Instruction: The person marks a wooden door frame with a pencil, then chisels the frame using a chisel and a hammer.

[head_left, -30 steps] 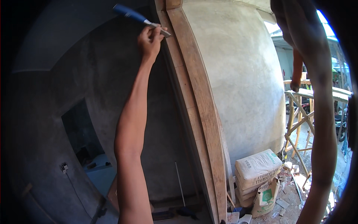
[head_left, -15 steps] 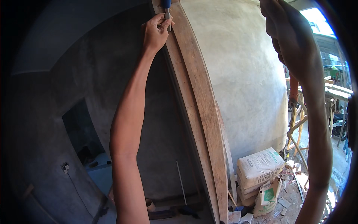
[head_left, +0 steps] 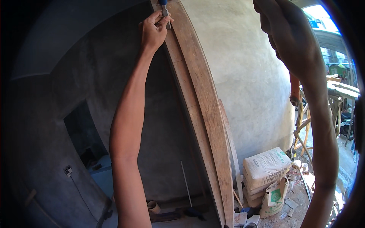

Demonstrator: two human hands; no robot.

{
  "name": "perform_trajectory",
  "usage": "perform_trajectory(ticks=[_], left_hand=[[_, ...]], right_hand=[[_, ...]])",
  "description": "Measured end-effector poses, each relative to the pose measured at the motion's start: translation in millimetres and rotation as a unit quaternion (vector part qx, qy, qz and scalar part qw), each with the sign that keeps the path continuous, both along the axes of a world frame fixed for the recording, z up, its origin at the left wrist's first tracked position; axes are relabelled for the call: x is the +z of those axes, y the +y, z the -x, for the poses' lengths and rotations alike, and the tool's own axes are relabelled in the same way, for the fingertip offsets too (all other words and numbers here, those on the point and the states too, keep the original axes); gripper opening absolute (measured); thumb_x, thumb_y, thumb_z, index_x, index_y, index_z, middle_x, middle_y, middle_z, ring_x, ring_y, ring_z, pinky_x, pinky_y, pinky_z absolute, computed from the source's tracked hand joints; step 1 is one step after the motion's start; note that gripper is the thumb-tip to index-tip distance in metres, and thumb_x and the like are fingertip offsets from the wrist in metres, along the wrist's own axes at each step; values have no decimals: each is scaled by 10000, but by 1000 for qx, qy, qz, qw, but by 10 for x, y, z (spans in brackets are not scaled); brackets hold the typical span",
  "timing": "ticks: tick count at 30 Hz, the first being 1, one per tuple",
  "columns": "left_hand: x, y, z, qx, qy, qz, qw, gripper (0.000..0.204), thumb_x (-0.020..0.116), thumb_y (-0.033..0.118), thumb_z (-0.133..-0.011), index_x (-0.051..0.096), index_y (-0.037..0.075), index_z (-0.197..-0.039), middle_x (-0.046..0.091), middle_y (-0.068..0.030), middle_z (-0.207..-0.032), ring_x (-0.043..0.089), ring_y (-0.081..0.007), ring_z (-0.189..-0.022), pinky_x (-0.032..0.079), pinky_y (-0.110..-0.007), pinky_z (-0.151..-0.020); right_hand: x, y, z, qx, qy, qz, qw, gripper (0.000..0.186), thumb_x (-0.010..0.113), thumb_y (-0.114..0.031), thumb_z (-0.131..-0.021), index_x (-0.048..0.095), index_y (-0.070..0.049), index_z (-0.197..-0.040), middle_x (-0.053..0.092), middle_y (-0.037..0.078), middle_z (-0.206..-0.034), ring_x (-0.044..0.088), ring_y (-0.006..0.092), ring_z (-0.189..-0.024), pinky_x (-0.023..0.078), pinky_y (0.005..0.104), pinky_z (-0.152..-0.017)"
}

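Observation:
High on the wooden door frame [head_left: 207, 102], my left hand [head_left: 153, 32] pinches a chisel [head_left: 165, 11] by its metal shank. Its blue handle runs out of the top edge, and its thin blade lies along the frame's wood. My right hand [head_left: 292, 40] is raised at the upper right, fingers wrapped round an orange-handled tool [head_left: 294, 90]. The handle's end sticks out below the fist; the tool's head is out of view.
Stacked cement bags [head_left: 266, 167] stand by the pale plastered wall [head_left: 247, 95], with rubble [head_left: 292, 203] around them. Wooden trestles [head_left: 302, 125] are outside at right. Left of the frame is a dark room with a wall socket [head_left: 68, 170] and a leaning pale rod [head_left: 186, 182].
Both hands appear slightly farther left as the view shifts a little. The orange handle's end shows more plainly beneath my right fist. The chisel remains against the frame.

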State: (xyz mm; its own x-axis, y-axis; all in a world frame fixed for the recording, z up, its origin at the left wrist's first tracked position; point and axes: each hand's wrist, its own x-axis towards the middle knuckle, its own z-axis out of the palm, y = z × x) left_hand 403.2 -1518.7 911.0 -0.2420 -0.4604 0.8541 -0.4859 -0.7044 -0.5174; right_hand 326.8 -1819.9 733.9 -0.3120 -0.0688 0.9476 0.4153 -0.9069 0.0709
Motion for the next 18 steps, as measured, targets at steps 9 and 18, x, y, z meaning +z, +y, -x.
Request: perform_trajectory(ticks=[9, 18], left_hand=[[7, -8, -33, -26, -12, -33, 999, 120, 659, 103, -960, 699, -3, -1000, 769, -50, -858, 691, -72, -734, 490, -220, -622], [-18, -76, -32, -16, 32, -3, 999, 188, 639, 196, -997, 684, 20, -1044, 761, -19, -896, 620, -41, -728, 485, -229, -637]], right_hand=[[70, -82, -105, 53, 45, 46, 997, 203, 477, -59, -1001, 546, -83, -1190, 589, 54, -858, 588, 170, -695, 528, 321, -592], [241, -74, -210, 12, -107, 65, 992, 281, 415, -241, -1064, 622, -51, -1070, 598, 83, -877, 581, 217, -699, 517, 381, -679]])
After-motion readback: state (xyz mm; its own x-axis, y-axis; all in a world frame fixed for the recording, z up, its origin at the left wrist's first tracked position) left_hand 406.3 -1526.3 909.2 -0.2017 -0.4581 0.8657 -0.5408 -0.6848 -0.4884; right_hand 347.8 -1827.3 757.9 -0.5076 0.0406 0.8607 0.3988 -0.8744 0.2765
